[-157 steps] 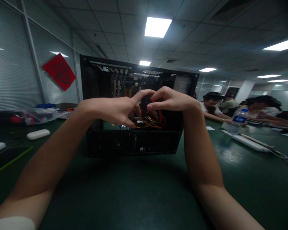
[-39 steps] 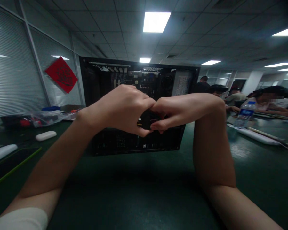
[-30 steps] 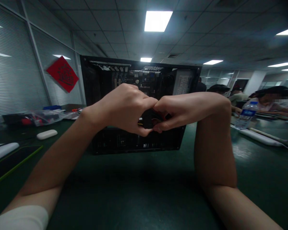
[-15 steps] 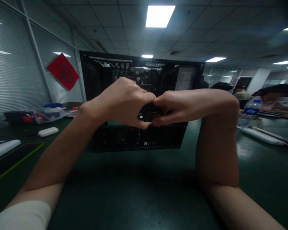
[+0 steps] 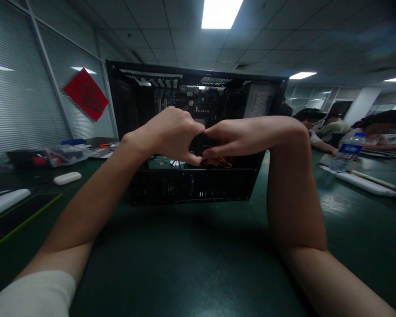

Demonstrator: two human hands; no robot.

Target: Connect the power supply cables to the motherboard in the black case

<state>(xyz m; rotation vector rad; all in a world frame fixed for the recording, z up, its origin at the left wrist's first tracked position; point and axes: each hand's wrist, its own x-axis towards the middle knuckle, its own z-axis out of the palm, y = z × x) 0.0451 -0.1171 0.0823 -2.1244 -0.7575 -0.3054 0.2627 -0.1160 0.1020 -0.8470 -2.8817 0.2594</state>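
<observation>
With curled fingers, the left hand [image 5: 171,132] and right hand [image 5: 239,137] grip a partly hidden dark piece [image 5: 199,143] beside thin orange wires [image 5: 230,163], at the boxy, perforated black case [image 5: 191,187].

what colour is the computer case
The computer case is black, seen in the head view, the only one.
</observation>
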